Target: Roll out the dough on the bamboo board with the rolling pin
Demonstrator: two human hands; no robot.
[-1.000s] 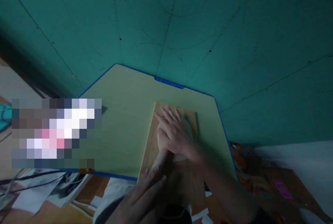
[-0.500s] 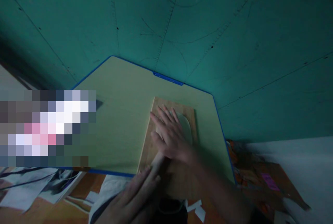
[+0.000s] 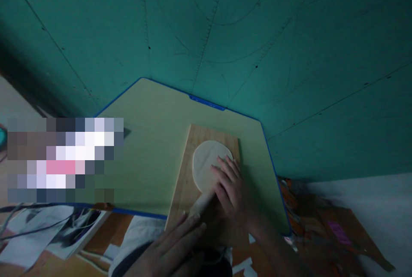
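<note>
A round, flat sheet of pale dough (image 3: 207, 163) lies on a wooden board (image 3: 182, 191). Across the dough's near edge slants a rolling pin (image 3: 203, 204), its ends covered by my hands. My left hand (image 3: 174, 242) rests on the near end of the pin, fingers stretched out. Over the dough's right edge, my right hand (image 3: 230, 184) lies with fingers spread, its fingertips touching the sheet and its palm side by the far end of the pin. What is beneath both palms is hidden.
The board lies on a pale tabletop with a blue rim (image 3: 151, 118), against a green wall (image 3: 180, 19). A blurred-out patch (image 3: 77, 156) covers something at left. Papers and cables (image 3: 41, 229) lie lower left; cardboard (image 3: 341, 229) lies lower right.
My right hand has slid right and toward me, from the middle of the dough to its right edge, uncovering most of the sheet. My left hand stays near the pin's near end.
</note>
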